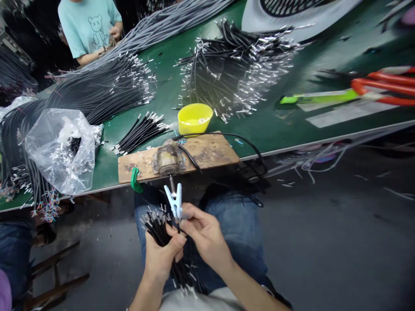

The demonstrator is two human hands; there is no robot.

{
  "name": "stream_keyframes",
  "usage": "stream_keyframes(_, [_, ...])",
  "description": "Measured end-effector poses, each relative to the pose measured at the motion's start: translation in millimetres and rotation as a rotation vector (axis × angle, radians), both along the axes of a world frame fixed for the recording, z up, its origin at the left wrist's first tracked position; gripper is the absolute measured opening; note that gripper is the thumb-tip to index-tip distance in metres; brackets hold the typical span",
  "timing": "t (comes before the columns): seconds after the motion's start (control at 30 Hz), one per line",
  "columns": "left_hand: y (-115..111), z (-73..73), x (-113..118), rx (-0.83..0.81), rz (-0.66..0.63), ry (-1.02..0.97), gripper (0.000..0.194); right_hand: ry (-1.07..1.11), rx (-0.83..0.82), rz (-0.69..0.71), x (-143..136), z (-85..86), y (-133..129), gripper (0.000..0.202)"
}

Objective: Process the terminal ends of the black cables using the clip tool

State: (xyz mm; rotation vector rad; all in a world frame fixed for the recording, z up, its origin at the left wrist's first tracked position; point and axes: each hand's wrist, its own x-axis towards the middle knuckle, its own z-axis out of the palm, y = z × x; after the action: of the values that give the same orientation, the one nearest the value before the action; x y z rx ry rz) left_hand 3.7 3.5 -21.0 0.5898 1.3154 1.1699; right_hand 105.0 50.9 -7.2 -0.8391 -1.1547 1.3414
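My left hand is closed around a bundle of short black cables with silvery ends, held above my lap. Beside it, my right hand pinches at the lower end of a light blue clothespin; a black cable end seems to be between the fingertips, mostly hidden. The clothespin's two handles point up towards the metal shaft of a small motor. That motor is fixed on a wooden board at the table's edge.
A green clamp grips the board. On the green table are a yellow cup, cut cables, a plastic bag, a larger cable pile and orange-handled scissors or pliers. A co-worker in a turquoise shirt is across the table.
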Motion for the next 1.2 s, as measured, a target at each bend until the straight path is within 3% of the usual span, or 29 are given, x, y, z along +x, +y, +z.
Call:
stream_keyframes(0.07, [-0.9, 11.5, 1.9, -0.019, 0.045, 0.017, 0.036, -0.196, 0.323, -0.255, 1.2, 1.5, 0.2, 0.015])
stream_keyframes(0.1, [-0.6, 15.1, 1.1, -0.025, 0.054, 0.024, 0.034, -0.266, 0.453, -0.315, 3.2, 2.5, 1.5, 0.018])
stream_keyframes(0.17, [1.0, 18.2, -2.9, -0.024, 0.042, 0.034, 0.034, -0.295, 0.539, -0.239, 8.6, 4.9, 6.0, 0.019])
stream_keyframes(0.23, [3.2, 18.7, -8.1, -0.013, 0.025, 0.048, 0.034, -0.164, 0.381, 0.024, 14.4, 7.3, 11.9, 0.015])
stream_keyframes(0.33, [7.0, 22.2, -12.8, 0.017, 0.013, 0.081, 0.029, 0.145, -0.032, 0.463, 21.6, 9.4, 22.0, 0.03])
stream_keyframes(0.43, [8.7, 31.4, -12.3, 0.074, 0.025, 0.157, 0.023, 0.217, -0.311, 0.692, 26.5, 10.2, 34.5, 0.036])
stream_keyframes(0.5, [7.5, 37.6, -10.6, 0.097, 0.051, 0.203, 0.017, 0.183, -0.394, 0.66, 26.9, 11.7, 43.9, 0.035])
stream_keyframes(0.63, [3.8, 44.4, -8.7, 0.117, 0.131, 0.248, 0.014, 0.289, -0.405, 0.452, 16.3, 20.9, 58.4, 0.043])
stream_keyframes(0.83, [12.1, 50.2, -4.8, 0.172, 0.217, 0.297, 0.007, 0.543, -0.47, 0.455, -7.2, 29.6, 57.5, 0.036])
stream_keyframes(1.07, [17.2, 52.1, 2.7, 0.157, 0.259, 0.296, 0.01, 0.598, -0.587, 0.482, -8.3, 9.6, 53.7, 0.046])
stream_keyframes(1.2, [10.7, 49.1, 1.0, 0.127, 0.256, 0.273, 0.014, 0.526, -0.501, 0.408, 4.0, -6.8, 49.4, 0.044])
